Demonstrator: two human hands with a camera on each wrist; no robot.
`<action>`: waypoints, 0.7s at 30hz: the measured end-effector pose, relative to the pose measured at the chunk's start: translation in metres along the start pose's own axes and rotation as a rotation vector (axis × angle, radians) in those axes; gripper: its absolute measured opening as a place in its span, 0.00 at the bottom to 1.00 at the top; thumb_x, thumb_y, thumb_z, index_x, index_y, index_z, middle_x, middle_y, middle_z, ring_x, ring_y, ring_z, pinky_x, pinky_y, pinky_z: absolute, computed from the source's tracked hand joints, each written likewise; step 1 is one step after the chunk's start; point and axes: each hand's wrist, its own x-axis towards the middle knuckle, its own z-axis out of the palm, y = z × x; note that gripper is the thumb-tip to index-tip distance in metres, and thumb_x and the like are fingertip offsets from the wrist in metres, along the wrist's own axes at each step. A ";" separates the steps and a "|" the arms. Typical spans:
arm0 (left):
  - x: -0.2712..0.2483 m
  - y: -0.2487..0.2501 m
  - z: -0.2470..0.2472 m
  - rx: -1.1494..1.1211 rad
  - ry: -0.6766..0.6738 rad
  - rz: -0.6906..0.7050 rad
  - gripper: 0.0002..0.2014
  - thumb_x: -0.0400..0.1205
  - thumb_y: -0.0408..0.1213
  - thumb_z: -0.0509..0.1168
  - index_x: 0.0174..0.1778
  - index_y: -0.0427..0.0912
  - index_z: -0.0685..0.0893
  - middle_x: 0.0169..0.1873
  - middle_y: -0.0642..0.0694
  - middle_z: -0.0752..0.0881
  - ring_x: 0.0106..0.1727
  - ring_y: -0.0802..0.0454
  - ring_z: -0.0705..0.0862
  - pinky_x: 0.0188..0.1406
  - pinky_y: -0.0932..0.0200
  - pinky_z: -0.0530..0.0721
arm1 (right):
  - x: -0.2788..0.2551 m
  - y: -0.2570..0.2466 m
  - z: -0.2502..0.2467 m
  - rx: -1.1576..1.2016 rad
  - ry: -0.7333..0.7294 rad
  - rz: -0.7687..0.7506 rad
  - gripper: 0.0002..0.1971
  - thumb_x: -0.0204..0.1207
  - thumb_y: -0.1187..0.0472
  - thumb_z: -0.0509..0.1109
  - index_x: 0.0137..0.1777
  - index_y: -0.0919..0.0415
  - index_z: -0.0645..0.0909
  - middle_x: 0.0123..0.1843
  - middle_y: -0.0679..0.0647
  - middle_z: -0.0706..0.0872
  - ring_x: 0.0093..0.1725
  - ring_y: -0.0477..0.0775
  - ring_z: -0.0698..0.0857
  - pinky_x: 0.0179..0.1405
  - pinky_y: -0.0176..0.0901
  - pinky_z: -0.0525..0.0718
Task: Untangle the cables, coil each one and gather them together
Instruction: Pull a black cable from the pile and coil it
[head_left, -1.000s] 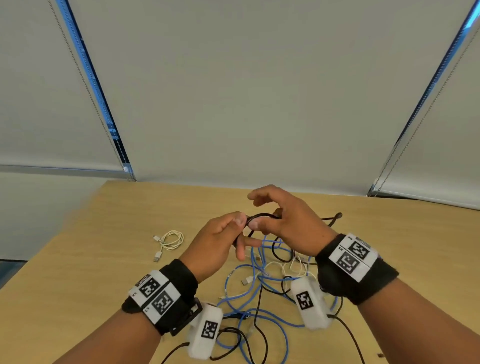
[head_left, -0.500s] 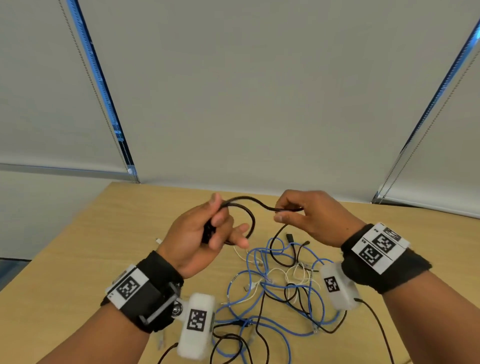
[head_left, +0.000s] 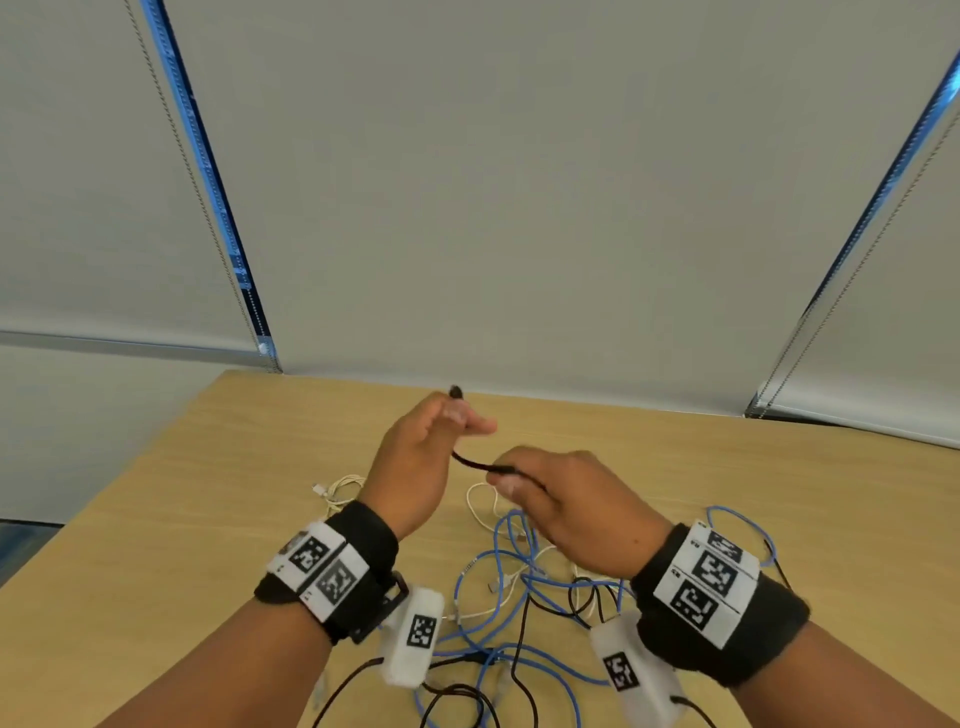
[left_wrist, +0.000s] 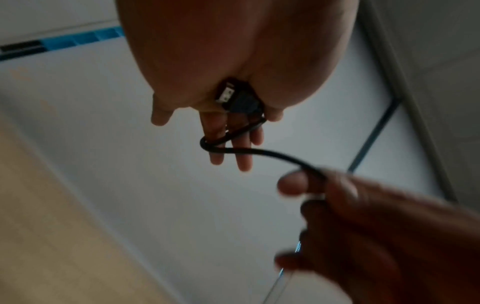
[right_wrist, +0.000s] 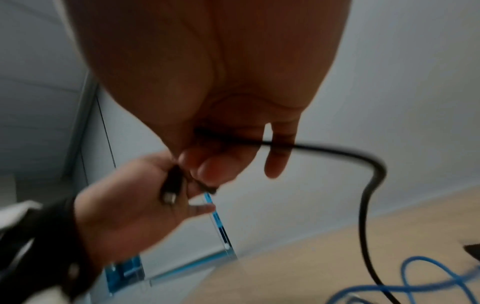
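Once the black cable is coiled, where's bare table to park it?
Free: the table's left side, from the white coil out to the left edge, and the far right beyond the right hand. Crowded: the tangle of blue, black and white cables between and below the wrists.
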 end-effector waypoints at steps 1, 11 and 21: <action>-0.005 -0.002 0.004 0.066 -0.074 -0.004 0.16 0.93 0.40 0.53 0.47 0.43 0.85 0.43 0.49 0.94 0.54 0.55 0.91 0.66 0.45 0.82 | 0.002 -0.002 -0.006 0.018 0.081 -0.017 0.08 0.87 0.50 0.63 0.55 0.45 0.84 0.33 0.43 0.86 0.32 0.45 0.84 0.34 0.43 0.81; -0.020 0.021 0.023 -0.433 -0.271 -0.099 0.19 0.88 0.50 0.55 0.40 0.40 0.79 0.24 0.44 0.71 0.35 0.45 0.82 0.51 0.52 0.81 | 0.008 -0.001 -0.021 0.329 0.220 -0.030 0.05 0.89 0.55 0.60 0.56 0.50 0.78 0.43 0.40 0.88 0.37 0.44 0.86 0.37 0.42 0.85; -0.021 0.018 0.019 -0.560 -0.348 -0.149 0.17 0.89 0.47 0.57 0.41 0.38 0.78 0.27 0.44 0.68 0.33 0.45 0.79 0.61 0.32 0.75 | 0.015 -0.007 -0.026 0.256 0.166 -0.035 0.08 0.89 0.51 0.60 0.49 0.49 0.75 0.33 0.41 0.82 0.30 0.41 0.77 0.32 0.36 0.77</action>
